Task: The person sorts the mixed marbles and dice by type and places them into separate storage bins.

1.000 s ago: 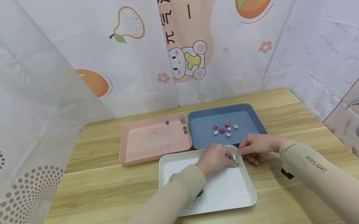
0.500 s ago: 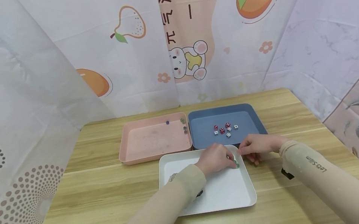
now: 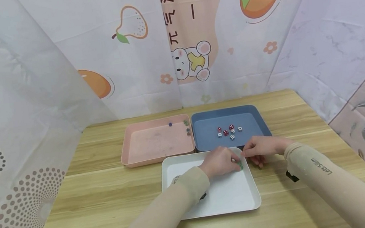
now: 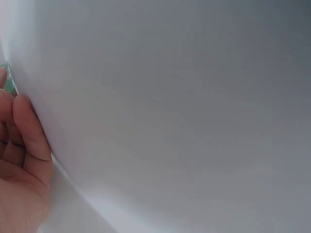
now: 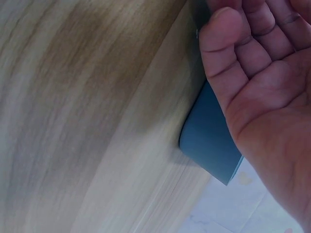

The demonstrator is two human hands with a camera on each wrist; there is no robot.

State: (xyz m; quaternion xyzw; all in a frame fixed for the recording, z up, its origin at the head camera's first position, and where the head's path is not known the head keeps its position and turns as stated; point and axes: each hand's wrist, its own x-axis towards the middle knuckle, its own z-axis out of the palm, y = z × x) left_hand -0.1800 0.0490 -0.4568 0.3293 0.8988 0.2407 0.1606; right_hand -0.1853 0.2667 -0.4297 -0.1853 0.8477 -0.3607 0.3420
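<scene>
Inside the white tray, my left hand reaches to the back right corner, fingers curled down at small green glass marbles. In the left wrist view a see-through green marble shows at the fingertips, partly covered by them. My right hand pinches the tray's right rim near that same corner from outside, its other fingers curled below. The right wrist view shows this hand's palm beside the blue tray; its fingertips' grip is cut off there.
Behind the white tray stands a pink tray with several small marbles along its right side. Beside it, the blue tray holds several red and white dice. All sit on a wooden table backed by a printed curtain.
The green marbles shift very slightly by my left fingertips. Both hands stay in nearly the same place, and the trays and dice do not move.
</scene>
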